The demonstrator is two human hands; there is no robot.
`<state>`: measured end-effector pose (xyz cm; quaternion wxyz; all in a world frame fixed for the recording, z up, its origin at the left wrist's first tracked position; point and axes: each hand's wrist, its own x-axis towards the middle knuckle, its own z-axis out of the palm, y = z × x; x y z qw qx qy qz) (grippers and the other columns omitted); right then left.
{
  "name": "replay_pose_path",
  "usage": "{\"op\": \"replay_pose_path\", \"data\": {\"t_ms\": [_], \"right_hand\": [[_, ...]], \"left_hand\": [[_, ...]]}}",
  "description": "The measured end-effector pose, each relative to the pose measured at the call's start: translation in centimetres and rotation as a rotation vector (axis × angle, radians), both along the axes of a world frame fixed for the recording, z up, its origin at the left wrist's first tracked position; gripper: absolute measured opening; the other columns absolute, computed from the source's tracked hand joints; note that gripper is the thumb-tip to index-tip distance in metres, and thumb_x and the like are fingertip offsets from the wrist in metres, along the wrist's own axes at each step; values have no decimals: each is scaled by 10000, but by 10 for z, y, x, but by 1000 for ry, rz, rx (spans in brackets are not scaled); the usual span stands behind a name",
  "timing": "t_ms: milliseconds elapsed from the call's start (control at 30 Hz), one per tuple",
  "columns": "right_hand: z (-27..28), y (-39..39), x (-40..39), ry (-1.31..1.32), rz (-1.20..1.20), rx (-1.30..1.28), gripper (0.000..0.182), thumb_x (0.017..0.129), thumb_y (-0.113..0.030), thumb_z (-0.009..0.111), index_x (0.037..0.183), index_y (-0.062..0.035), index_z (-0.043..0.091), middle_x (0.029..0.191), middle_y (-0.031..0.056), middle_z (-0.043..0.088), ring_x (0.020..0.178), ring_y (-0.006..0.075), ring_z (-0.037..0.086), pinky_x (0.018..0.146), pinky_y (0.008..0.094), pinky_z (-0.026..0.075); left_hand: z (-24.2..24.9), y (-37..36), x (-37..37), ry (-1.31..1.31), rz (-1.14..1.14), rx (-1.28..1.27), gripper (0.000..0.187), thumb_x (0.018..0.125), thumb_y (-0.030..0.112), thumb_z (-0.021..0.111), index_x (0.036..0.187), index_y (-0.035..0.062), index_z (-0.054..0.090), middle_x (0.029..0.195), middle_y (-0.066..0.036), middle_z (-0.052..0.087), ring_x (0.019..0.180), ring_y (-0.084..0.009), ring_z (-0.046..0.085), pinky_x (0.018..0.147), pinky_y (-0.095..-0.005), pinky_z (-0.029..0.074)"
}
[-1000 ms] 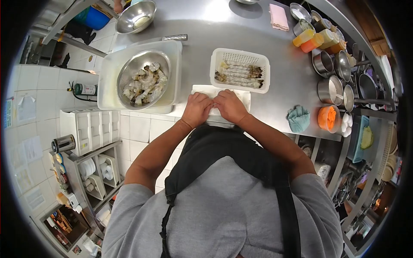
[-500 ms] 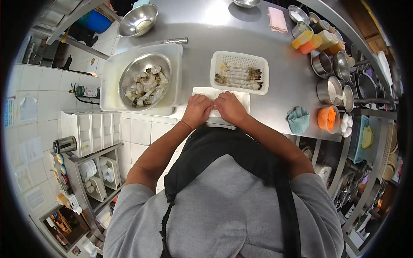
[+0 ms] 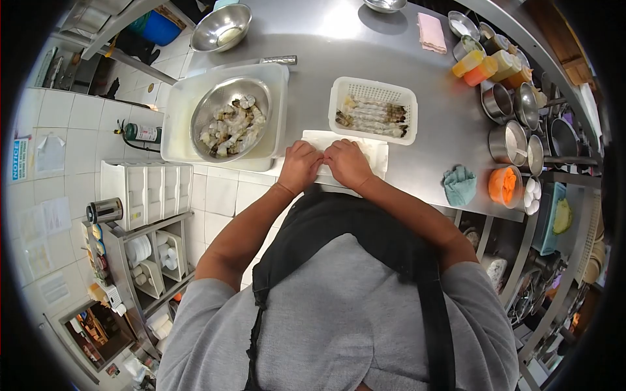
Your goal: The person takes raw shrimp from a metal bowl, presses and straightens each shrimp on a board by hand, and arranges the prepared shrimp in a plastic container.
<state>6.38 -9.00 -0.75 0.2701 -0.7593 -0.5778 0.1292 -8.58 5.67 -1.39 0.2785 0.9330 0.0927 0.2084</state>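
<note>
My left hand [image 3: 300, 167] and my right hand [image 3: 348, 163] meet over a white board [image 3: 375, 151] at the table's near edge. Their fingers are pinched together, thumbs almost touching. Something small and pale shows between the fingertips, mostly hidden by them. Just beyond the board, a white perforated basket [image 3: 409, 133] holds several shrimp [image 3: 372, 118] laid straight in a row. To the left, a steel bowl [image 3: 203, 107] of loose, curled shrimp [image 3: 231, 127] rests in a large translucent tub [image 3: 176, 146].
A knife's silver handle [image 3: 280, 60] lies behind the tub. At the right are a green cloth [image 3: 460, 185], a container of orange pieces [image 3: 504, 185], sauce bottles [image 3: 481, 70] and steel pots [image 3: 506, 142]. An empty-looking steel bowl [image 3: 222, 28] and a pink cloth [image 3: 431, 32] sit farther back.
The view has shifted slightly, so the table and its items appear a little farther right. My hands stay together over the board, fingers still pinched.
</note>
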Motion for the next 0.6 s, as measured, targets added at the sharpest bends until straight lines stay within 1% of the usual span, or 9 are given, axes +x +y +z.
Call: {"op": "replay_pose_path", "data": {"t_ms": [100, 200, 300, 333, 367, 467, 500, 600], "right_hand": [[6, 0, 1, -36, 30, -67, 154, 941, -207, 764, 1029, -81, 753, 1079, 114, 703, 1125, 337, 651, 981, 494, 492], [29, -21, 13, -36, 34, 47, 266, 926, -201, 782, 1156, -71, 755, 1129, 129, 708, 1141, 344, 653, 988, 473, 506], [46, -57, 35, -31, -66, -53, 337, 905, -186, 797, 1212, -62, 734, 1187, 130, 683, 1213, 340, 628, 1054, 490, 493], [45, -65, 37, -32, -61, -64, 334, 906, -183, 797, 1211, -62, 734, 1174, 128, 685, 1200, 340, 632, 1050, 490, 497], [42, -71, 42, -36, -58, -70, 331, 906, -179, 796, 1211, -62, 734, 1162, 125, 687, 1188, 340, 636, 1046, 490, 500], [23, -78, 53, -37, -30, -69, 309, 914, -170, 788, 1201, -65, 741, 1120, 118, 690, 1146, 343, 648, 1025, 489, 512], [22, -79, 55, -33, -16, -66, 299, 917, -167, 784, 1196, -66, 745, 1106, 115, 691, 1132, 344, 652, 1017, 489, 515], [25, -81, 55, -11, -31, -45, 234, 927, -149, 765, 1147, -69, 757, 1070, 111, 689, 1095, 346, 658, 994, 495, 523]], "left_hand": [[1, 4, -2, 41, -15, 17, 153, 868, 126, 842, 1013, 102, 801, 984, -53, 699, 1078, -314, 649, 934, -468, 492], [10, -3, -3, 94, 16, 63, 236, 846, 175, 871, 1063, 116, 801, 1035, -50, 707, 1121, -307, 644, 960, -473, 475], [29, -18, 10, 60, 65, 129, 314, 827, 224, 893, 1111, 132, 799, 1084, -48, 710, 1158, -297, 636, 993, -477, 449], [31, -29, 15, 39, 76, 149, 338, 821, 239, 900, 1126, 136, 797, 1100, -47, 711, 1169, -294, 633, 1004, -477, 439], [28, -37, 26, 21, 79, 119, 282, 836, 243, 889, 1089, 149, 807, 1071, -17, 715, 1142, -281, 633, 983, -481, 423], [5, -43, 45, 102, -69, 28, 247, 840, 257, 887, 1059, 164, 819, 1052, 14, 725, 1125, -270, 633, 941, -489, 421], [6, -46, 48, 140, -52, 15, 197, 850, 252, 876, 1025, 173, 830, 1029, 32, 733, 1117, -261, 634, 912, -491, 418], [16, -45, 48, 164, -41, 39, 186, 857, 238, 869, 1027, 167, 840, 1022, 15, 737, 1107, -262, 641, 914, -476, 430]]}}
